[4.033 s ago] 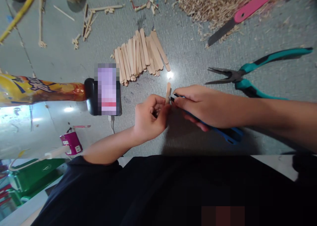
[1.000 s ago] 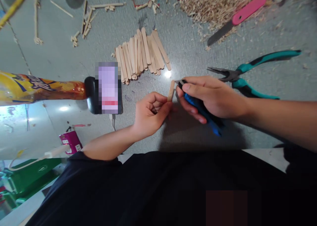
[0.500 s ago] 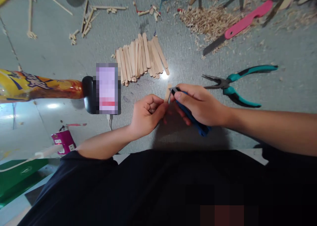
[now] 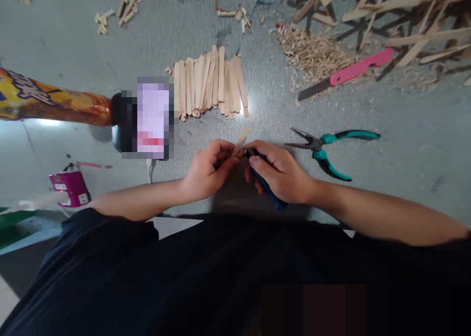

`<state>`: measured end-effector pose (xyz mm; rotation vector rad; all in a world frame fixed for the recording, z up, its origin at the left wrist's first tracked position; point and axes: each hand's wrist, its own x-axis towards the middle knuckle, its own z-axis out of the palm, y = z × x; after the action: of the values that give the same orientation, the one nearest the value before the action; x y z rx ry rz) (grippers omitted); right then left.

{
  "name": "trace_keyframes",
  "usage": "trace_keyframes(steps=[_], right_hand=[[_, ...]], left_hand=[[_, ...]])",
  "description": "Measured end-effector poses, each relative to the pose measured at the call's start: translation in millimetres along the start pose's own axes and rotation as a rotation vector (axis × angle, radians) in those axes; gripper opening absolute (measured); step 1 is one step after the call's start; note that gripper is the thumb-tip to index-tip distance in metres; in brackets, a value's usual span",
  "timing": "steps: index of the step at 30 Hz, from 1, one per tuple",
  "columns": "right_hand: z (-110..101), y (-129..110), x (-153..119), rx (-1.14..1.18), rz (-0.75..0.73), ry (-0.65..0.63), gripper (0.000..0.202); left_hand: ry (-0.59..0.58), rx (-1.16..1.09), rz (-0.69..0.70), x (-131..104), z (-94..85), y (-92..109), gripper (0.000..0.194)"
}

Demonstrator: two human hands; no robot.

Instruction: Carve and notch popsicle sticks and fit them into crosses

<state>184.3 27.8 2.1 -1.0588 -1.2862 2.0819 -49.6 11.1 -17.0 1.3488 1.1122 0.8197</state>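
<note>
Between thumb and fingers, my left hand (image 4: 211,170) pinches the lower end of a small wooden stick (image 4: 241,141), whose upper end points up and slightly right. My right hand (image 4: 281,171) is wrapped round a blue utility knife (image 4: 268,186), its tip end close beside the stick; the blade is hard to make out. Beyond the hands, many flat wooden sticks (image 4: 200,83) lie side by side in a fanned row. Teal and black pliers (image 4: 317,144) rest with open jaws to the right of my right hand.
A pink-handled folding saw (image 4: 362,71) lies by a heap of shavings (image 4: 312,54). Loose sticks (image 4: 408,2) are scattered at the back right. At the left are a bottle (image 4: 55,98), a blurred phone (image 4: 152,117) on a cable and a purple socket block (image 4: 69,188).
The view has shifted, showing more of the back right. The held stick leans further right, and the knife's tip end now sits lower along it.
</note>
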Motion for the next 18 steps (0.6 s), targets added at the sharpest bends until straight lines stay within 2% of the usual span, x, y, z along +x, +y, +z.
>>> trace_keyframes(steps=[4, 8, 11, 15, 18], right_hand=[[-2.3, -0.6, 4.7, -0.072, 0.006, 0.006, 0.012], [-3.2, 1.5, 5.0, -0.124, -0.031, -0.007, 0.016], [-0.8, 2.9, 4.5, -0.127, -0.050, 0.023, 0.016], [2.1, 2.9, 3.6, -0.140, -0.047, 0.055, 0.017], [0.8, 2.8, 2.7, -0.115, -0.049, 0.023, 0.016]], left_hand=[[0.008, 0.041, -0.030, -3.6, 1.1, -4.4, 0.025], [-0.041, 0.085, -0.004, -2.7, 0.6, -2.6, 0.030], [-0.087, 0.145, 0.040, 0.9, 0.0, 0.6, 0.046], [-0.125, 0.103, 0.001, 4.8, 0.6, 2.4, 0.054], [-0.160, 0.053, -0.019, 5.9, 1.9, 2.9, 0.062]])
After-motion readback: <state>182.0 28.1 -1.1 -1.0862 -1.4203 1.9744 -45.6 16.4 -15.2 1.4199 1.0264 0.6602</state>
